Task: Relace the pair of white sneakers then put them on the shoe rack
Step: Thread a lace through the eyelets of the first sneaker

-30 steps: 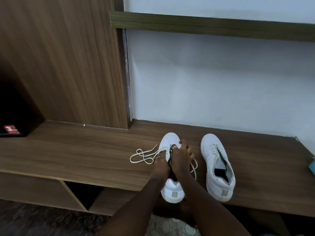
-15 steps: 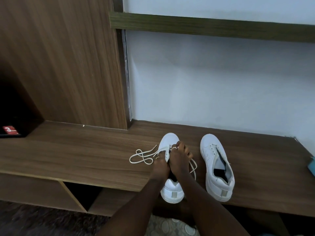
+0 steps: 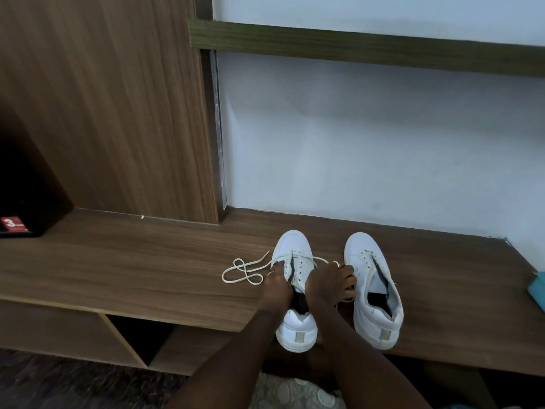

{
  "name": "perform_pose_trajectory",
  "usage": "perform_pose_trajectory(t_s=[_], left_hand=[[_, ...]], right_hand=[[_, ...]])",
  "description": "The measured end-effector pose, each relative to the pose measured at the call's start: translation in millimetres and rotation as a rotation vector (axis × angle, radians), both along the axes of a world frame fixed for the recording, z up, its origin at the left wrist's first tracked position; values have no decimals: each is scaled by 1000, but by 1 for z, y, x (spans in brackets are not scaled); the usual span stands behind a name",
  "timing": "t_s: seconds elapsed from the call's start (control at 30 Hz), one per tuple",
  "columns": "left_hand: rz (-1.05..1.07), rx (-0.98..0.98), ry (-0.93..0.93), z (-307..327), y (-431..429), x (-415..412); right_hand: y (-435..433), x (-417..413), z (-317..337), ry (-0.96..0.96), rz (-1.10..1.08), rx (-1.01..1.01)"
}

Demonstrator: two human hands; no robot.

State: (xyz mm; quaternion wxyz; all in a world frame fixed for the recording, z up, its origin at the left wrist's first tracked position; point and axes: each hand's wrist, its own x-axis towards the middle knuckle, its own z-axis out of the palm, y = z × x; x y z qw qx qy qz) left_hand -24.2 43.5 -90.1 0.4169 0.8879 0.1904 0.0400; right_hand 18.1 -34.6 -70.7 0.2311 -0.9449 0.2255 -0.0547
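Near the front edge of the bench point(image 3: 147, 276), the left sneaker point(image 3: 292, 245) had its lace point(image 3: 247, 271) through only the lowest eyelets, with the left hand point(image 3: 275, 286) gripping its side and the right hand point(image 3: 328, 283) pinching a lace end, fingers curled, while the right sneaker point(image 3: 365, 261) stood apparently unlaced and neither was racked.

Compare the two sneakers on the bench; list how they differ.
The left sneaker carries a lace through its front eyelets; the right sneaker has bare eyelets. The left hand grips the left sneaker and the right hand pinches its lace; the right sneaker sits idle. Both are white, toes toward the wall.
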Motion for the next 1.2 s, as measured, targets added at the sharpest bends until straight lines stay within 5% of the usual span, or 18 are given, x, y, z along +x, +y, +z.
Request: perform_pose_trajectory(t_s=[0.23,0.53,0.63,0.73,0.87,1.2], left_hand=[[-52,35,15,0,1,2],[-169,187,68,2,5,2],[-255,82,58,6,16,-5],[-309,7,6,8,34,-14],[-78,153,-80,11,44,8],[-102,328,85,6,33,57]], right_hand=[[6,3,-3,-36,422,-153],[-11,-2,-2,152,112,36],[-16,-8,-4,99,127,16],[-17,-12,-6,28,319,-60],[-16,-15,-4,-7,559,3],[-12,-18,0,219,798,25]])
